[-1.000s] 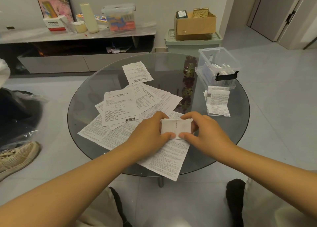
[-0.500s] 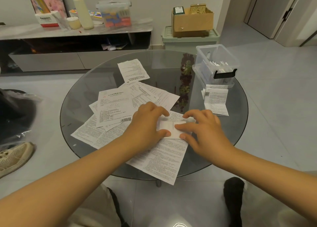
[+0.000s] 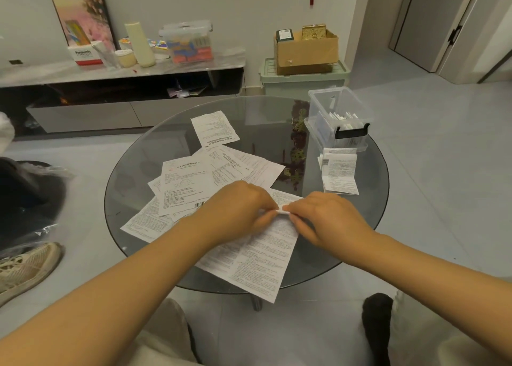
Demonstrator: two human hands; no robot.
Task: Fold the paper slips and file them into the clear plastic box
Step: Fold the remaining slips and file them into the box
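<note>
A small folded paper slip (image 3: pixel 283 212) is pinched between my left hand (image 3: pixel 238 207) and my right hand (image 3: pixel 327 216), low over the near part of the round glass table (image 3: pixel 133 171). Only a thin white edge of the slip shows between my fingertips. Several unfolded printed slips (image 3: pixel 188 183) lie spread over the table's left and middle, one large sheet (image 3: pixel 260 266) directly under my hands. The clear plastic box (image 3: pixel 339 116) stands at the table's right rear, open, with folded slips upright inside and a black latch on its front.
A short stack of folded slips (image 3: pixel 339 171) lies in front of the box. One single slip (image 3: pixel 214 128) lies farther back. Beyond the table stand a low cabinet (image 3: pixel 124 72) with clutter and a green bin with a cardboard box (image 3: pixel 304 50). A shoe (image 3: pixel 25 266) sits left.
My hands have closed together over the slip, folding it smaller; a second ago it was a wider white rectangle held up between them, then pressed on the table.
</note>
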